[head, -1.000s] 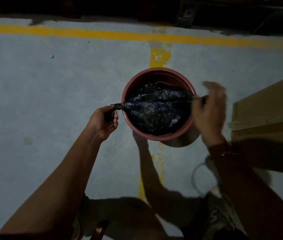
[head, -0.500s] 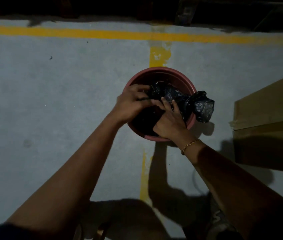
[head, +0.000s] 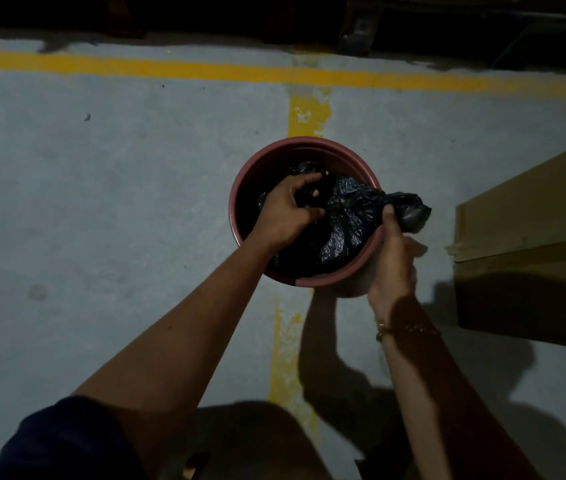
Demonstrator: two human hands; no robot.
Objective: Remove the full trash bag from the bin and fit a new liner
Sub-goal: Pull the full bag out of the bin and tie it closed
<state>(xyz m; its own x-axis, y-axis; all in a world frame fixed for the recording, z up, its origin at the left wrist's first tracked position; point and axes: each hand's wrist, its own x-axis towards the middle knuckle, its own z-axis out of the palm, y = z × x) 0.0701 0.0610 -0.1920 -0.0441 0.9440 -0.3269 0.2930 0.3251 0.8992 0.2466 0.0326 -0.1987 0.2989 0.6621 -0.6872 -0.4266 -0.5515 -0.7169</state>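
Note:
A round reddish-brown bin (head: 245, 188) stands on the grey floor. Inside it sits a black trash bag (head: 347, 216), crinkled and shiny. One gathered end of the bag hangs over the bin's right rim. My left hand (head: 288, 211) is inside the bin mouth, fingers closed on the bag's other gathered end near the middle. My right hand (head: 394, 258) is at the right rim, thumb up, pinching the end that hangs over. A thin bracelet is on the right wrist. The bag's lower part is hidden in the bin.
A brown cardboard box (head: 531, 223) lies close to the right of the bin. Yellow painted lines (head: 205, 69) cross the concrete floor behind and under the bin. Dark structures run along the far edge. Open floor stretches to the left.
A second ago both hands pulled the bag's ends apart across the rim. They then met over the bin. Now the right hand has moved out to the right rim.

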